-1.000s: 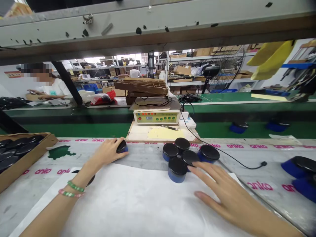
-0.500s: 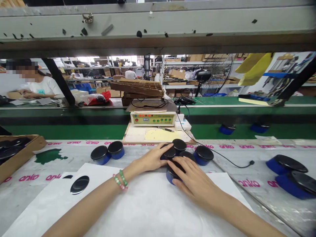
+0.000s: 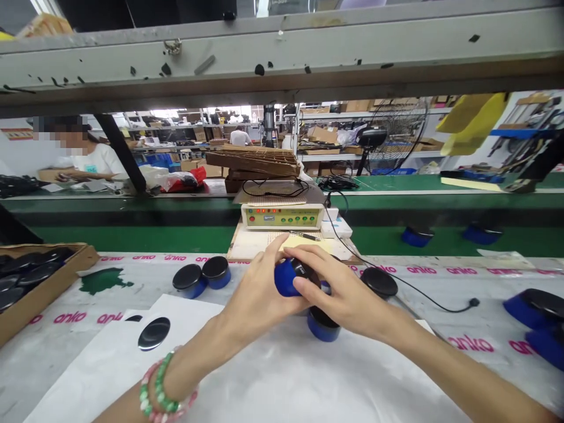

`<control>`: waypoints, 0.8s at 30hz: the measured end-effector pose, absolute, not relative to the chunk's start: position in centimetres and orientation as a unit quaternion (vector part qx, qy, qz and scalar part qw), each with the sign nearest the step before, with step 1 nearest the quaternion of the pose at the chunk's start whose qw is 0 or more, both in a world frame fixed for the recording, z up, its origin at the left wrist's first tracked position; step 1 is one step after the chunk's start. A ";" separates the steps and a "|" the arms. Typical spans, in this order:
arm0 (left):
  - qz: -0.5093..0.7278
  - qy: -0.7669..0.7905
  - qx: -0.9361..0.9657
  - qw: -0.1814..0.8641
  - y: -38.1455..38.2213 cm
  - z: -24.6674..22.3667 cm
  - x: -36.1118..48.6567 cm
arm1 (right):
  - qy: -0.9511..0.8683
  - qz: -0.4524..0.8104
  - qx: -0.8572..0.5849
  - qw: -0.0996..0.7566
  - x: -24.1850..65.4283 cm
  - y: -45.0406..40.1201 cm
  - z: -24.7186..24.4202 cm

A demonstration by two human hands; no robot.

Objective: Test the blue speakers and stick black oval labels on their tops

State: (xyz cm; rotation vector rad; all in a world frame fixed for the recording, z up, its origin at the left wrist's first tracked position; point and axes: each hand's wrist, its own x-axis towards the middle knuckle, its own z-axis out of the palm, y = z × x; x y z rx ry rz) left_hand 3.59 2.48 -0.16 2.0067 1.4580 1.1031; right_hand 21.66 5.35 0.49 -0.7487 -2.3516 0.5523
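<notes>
Both my left hand (image 3: 258,279) and my right hand (image 3: 341,288) hold one round blue-and-black piece (image 3: 288,277), tilted on its side above the table. My left hand wraps its left side; the fingers of my right hand grip its black face. Just below stands another blue piece with a black top (image 3: 324,324). A further black-topped piece (image 3: 379,283) is right of my right hand, partly hidden. Two more such pieces (image 3: 189,280) (image 3: 216,272) stand side by side to the left. A shiny black disc (image 3: 154,333) lies on white sheets (image 3: 176,311).
A cardboard box (image 3: 86,258) of black pieces sits at far left. Behind my hands is a control unit (image 3: 282,217) with a pen (image 3: 304,235) before it. A black cable (image 3: 409,286) crosses the right side. More blue pieces (image 3: 535,308) stand far right. A person (image 3: 94,158) sits at back left.
Both hands have lifted a blue piece from the group and tipped it sideways. My left hand now wraps round it. The camera view has shifted slightly left.
</notes>
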 end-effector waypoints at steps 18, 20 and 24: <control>0.322 0.518 0.789 -0.074 0.3 -3.5 0.1 | -0.856 0.119 -0.469 0.183 22.8 9.3 -2.4; 0.323 0.524 0.777 -0.134 -0.5 -2.8 -0.4 | -0.828 0.103 -0.531 0.147 24.1 11.2 -3.3; 0.300 0.504 0.782 -0.210 -1.9 -0.9 -0.3 | -0.817 0.122 -0.557 0.084 24.9 13.2 -4.6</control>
